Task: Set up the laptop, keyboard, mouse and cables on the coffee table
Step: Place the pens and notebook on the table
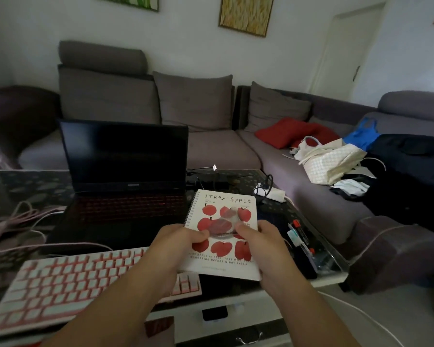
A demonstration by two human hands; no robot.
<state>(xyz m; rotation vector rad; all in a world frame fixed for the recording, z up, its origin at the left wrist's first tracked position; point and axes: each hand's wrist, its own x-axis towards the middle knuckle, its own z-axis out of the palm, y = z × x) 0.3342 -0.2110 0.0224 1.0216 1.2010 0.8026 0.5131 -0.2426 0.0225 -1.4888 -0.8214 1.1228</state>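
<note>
While both hands, left hand (183,240) and right hand (258,237), pinched a clear mouse (222,227) above the notebook (226,231), a slip risked dropping it onto the keyboard (85,279).

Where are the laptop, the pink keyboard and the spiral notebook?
laptop (125,151): head view, middle of the dark screen.
pink keyboard (68,284): head view, middle of the key field.
spiral notebook (227,199): head view, top of the cover, at the title lettering.

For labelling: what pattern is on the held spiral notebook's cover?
Red apples on the white spiral notebook, head view.
</note>
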